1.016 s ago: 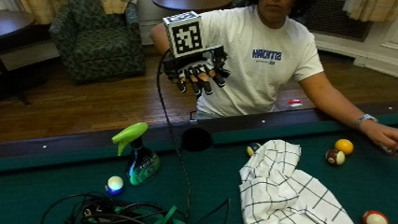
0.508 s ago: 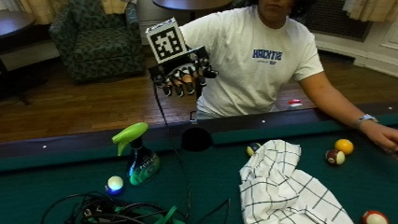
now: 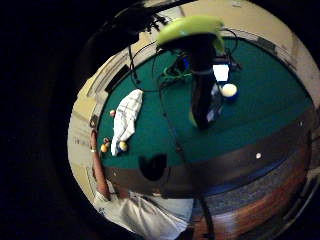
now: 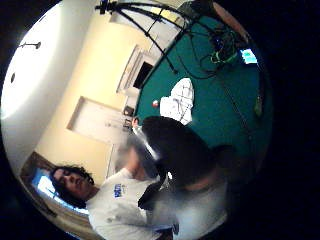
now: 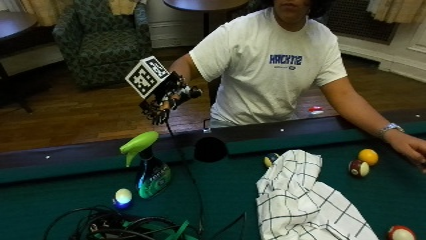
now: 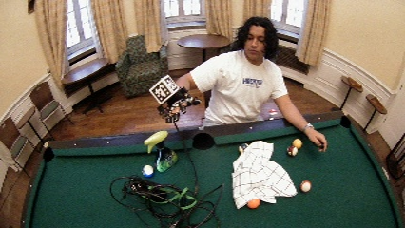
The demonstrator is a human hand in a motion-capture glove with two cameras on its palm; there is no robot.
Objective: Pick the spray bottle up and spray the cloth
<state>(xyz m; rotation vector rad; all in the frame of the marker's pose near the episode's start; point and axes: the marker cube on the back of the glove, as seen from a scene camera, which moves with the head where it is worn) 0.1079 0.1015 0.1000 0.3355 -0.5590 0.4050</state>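
Note:
The spray bottle (image 5: 150, 170) has a lime-green trigger head and a dark green body. It stands upright on the green felt close to the near rail, and it also looms large in the little finger side palm view as the spray bottle (image 3: 200, 75). The white checked cloth (image 5: 306, 200) lies crumpled on the felt to the bottle's right. My gloved right hand (image 5: 166, 97) hovers in the air above and slightly behind the bottle, over the rail. Its fingers hang down, relaxed, and hold nothing. The wide view shows the same hand (image 6: 174, 104) above the bottle (image 6: 161, 152).
A pale ball (image 5: 122, 196) sits beside the bottle, above a tangle of cables (image 5: 126, 227). A side pocket (image 5: 210, 149) opens in the rail right of the bottle. Several billiard balls (image 5: 359, 168) lie near the cloth. The bare left hand (image 5: 409, 145) rests on the felt at the right.
My gloved hand has come down and to the left, from in front of the person's chest to a spot above the spray bottle. Bottle and cloth have not moved.

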